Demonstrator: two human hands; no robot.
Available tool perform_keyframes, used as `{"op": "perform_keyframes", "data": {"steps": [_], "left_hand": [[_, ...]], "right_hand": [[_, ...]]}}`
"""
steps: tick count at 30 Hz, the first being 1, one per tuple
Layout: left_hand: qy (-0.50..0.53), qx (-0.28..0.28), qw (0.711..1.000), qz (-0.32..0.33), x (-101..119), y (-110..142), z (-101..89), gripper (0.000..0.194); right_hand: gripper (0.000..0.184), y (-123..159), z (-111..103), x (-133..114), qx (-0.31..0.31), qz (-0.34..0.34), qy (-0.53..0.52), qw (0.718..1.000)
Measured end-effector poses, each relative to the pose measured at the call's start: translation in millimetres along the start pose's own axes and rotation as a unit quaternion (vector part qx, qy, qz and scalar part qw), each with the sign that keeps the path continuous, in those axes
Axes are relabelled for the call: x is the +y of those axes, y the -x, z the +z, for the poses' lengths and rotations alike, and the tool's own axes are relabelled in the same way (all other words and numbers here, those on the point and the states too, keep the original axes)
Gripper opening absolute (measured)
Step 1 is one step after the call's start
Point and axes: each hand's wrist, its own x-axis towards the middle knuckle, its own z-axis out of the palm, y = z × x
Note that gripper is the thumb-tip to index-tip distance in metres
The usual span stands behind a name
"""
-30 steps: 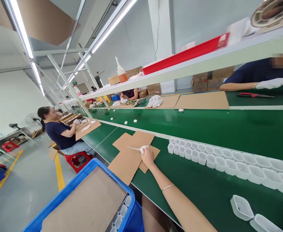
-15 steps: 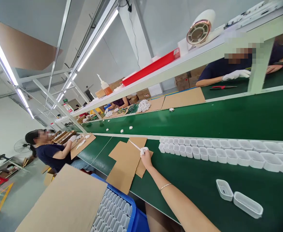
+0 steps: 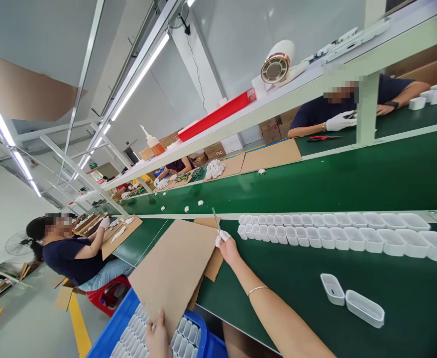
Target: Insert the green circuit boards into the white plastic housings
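Observation:
My left hand [image 3: 158, 334] grips the lower edge of a flat brown cardboard sheet [image 3: 177, 268], which is tilted over the table edge and the blue bin. Under it, the blue bin [image 3: 202, 330] holds rows of white plastic cups [image 3: 129, 332]. My right hand [image 3: 227, 248], with white coverings on some fingertips, is closed around slim metal tweezers [image 3: 215, 218] whose tips point up. It is over the green table, close to the sheet's right edge. Another cardboard piece [image 3: 214, 266] lies partly hidden beneath the sheet.
Two rows of white cups [image 3: 326, 237] line the table's far side; two separate cups [image 3: 365, 307] lie nearer me. Beyond runs a green belt [image 3: 353, 184] with small white parts. A shelf [image 3: 241, 117] crosses above it. Co-workers sit at left [image 3: 72, 248] and across [image 3: 315, 112].
The cardboard sheet has moved right and up, from beside the bin onto the table edge, uncovering more cups. My left hand has come into view. The tweezers now point more upright.

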Motion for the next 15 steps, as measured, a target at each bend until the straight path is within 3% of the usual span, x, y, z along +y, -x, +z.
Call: {"op": "perform_keyframes", "data": {"steps": [4,7,11,15], "left_hand": [[0.001,-0.012,0.999,-0.052,-1,1,46.8,0.028],[0.000,-0.044,0.998,-0.048,1,7,64.7,0.031],[0.032,-0.122,0.992,-0.022,1,14,72.6,0.032],[0.046,-0.135,0.990,-0.020,-8,28,65.0,0.047]], "right_hand": [[0.026,4,5,0,0.006,-0.042,0.103,0.994],[0.024,9,9,-1,0.013,-0.086,0.215,0.973],[0.017,18,13,-2,0.002,-0.118,0.364,0.924],[0.011,26,18,0,-0.037,-0.122,0.486,0.865]]}}
